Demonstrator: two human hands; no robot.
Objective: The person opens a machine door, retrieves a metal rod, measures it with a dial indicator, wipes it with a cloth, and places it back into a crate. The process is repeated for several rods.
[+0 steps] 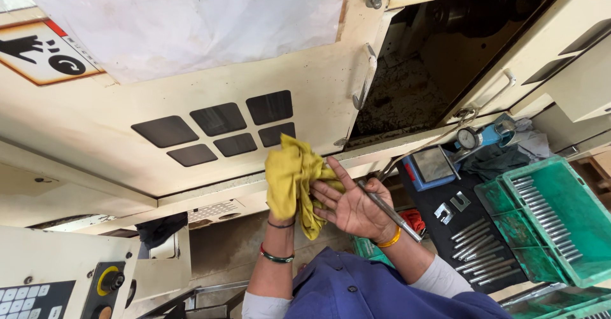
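Note:
My left hand [284, 199] is wrapped in a crumpled yellow cloth [294, 178] and presses it against the fingers of my right hand [352, 208]. That right hand is turned palm up with its fingers spread. A thin metal rod [389, 212] lies across the palm and past the wrist, pinned by the thumb. Both hands are held in front of a cream machine door [127, 103] with dark square panels. Dark and green bangles circle my left wrist, an orange one my right.
To the right, a black mat [445, 227] carries several metal rods [478, 252] and small brackets. A green tray [560, 223] holds more rods. A dial gauge [469, 138] stands on a blue base. The machine's dark opening [439, 58] is upper right. A control panel with a yellow-ringed knob [109, 281] is lower left.

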